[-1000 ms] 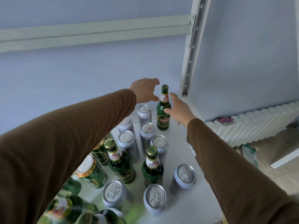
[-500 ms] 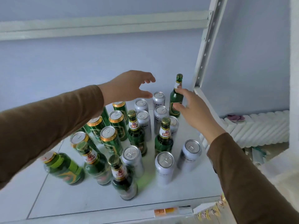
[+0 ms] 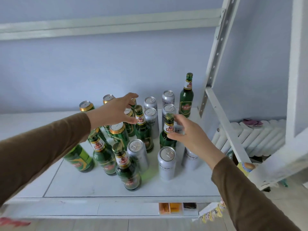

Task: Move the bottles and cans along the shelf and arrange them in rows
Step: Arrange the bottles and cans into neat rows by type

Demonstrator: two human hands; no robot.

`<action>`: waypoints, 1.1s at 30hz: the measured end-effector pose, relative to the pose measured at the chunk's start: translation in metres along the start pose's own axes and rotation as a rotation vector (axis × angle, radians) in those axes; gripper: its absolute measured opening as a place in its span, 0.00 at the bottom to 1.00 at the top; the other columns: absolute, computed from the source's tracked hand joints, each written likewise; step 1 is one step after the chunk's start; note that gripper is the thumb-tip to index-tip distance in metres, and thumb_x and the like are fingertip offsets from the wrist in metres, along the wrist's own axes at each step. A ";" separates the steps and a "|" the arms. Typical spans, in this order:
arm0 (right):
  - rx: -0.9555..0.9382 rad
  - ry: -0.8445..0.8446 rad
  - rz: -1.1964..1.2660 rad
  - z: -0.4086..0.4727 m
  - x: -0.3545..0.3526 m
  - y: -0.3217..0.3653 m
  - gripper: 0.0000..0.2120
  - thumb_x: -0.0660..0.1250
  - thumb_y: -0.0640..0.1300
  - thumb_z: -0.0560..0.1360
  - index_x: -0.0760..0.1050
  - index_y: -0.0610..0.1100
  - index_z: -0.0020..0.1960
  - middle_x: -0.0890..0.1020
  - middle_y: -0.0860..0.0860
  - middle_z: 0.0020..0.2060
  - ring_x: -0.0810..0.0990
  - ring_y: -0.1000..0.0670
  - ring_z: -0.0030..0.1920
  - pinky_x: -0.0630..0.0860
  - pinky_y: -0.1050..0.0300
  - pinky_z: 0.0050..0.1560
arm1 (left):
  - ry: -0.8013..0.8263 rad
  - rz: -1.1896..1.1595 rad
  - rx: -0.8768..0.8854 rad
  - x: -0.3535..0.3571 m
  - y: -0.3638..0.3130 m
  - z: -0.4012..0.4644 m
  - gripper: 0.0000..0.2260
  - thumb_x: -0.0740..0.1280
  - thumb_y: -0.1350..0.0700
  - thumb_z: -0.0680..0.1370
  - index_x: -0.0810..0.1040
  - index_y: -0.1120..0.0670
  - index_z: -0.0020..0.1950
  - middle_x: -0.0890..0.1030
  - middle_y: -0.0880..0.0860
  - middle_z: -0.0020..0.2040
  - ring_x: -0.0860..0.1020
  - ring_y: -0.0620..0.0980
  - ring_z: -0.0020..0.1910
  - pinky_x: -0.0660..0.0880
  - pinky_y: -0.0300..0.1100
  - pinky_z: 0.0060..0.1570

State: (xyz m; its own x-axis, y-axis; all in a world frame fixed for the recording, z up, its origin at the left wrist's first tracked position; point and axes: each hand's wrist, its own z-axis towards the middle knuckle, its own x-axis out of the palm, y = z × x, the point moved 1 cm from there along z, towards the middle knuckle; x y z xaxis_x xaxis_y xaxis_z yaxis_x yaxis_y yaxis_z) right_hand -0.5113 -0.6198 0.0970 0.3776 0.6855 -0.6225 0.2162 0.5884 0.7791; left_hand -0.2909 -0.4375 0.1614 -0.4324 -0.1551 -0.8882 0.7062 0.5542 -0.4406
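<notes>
Both hands have drawn back from the rear corner bottle (image 3: 186, 95), which stands alone by the upright post (image 3: 215, 52). Right hand (image 3: 188, 135) pinches the neck of a middle bottle (image 3: 167, 132). Left hand (image 3: 115, 112), fingers spread, holds nothing and hides cans behind. Bare shelf (image 3: 83, 185) remains at the front.

I am seeing the left hand (image 3: 115, 112) hiding green cans (image 3: 116, 130) behind it, and the right hand (image 3: 191, 137) covering a silver can (image 3: 190, 159) beside it.
</notes>
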 end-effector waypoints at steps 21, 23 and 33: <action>0.084 -0.184 0.054 0.015 0.034 0.000 0.09 0.72 0.49 0.77 0.76 0.50 0.55 0.83 0.55 0.45 0.81 0.51 0.48 0.74 0.56 0.47 | 0.161 -0.219 0.020 0.027 0.017 0.040 0.15 0.78 0.52 0.73 0.81 0.53 0.57 0.86 0.52 0.52 0.83 0.54 0.54 0.75 0.56 0.64; 0.089 -0.191 0.067 0.014 0.031 0.003 0.09 0.72 0.49 0.77 0.77 0.48 0.55 0.83 0.55 0.45 0.82 0.51 0.48 0.76 0.54 0.49 | 0.150 -0.202 0.029 0.023 0.015 0.037 0.16 0.77 0.51 0.73 0.81 0.54 0.57 0.86 0.53 0.53 0.83 0.55 0.54 0.75 0.57 0.64; -0.049 -0.275 0.042 0.015 -0.024 0.073 0.08 0.70 0.52 0.77 0.76 0.50 0.53 0.84 0.56 0.45 0.82 0.56 0.47 0.76 0.55 0.48 | 0.073 -0.175 0.110 -0.052 -0.021 0.013 0.16 0.77 0.47 0.72 0.83 0.49 0.57 0.86 0.44 0.51 0.83 0.48 0.55 0.72 0.55 0.67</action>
State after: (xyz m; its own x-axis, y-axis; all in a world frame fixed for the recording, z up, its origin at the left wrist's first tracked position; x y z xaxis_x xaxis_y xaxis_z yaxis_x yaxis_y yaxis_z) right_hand -0.4907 -0.5998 0.1699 0.6170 0.5716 -0.5409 0.1541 0.5863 0.7953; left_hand -0.2760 -0.4519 0.2157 -0.5904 -0.1793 -0.7870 0.6722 0.4305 -0.6023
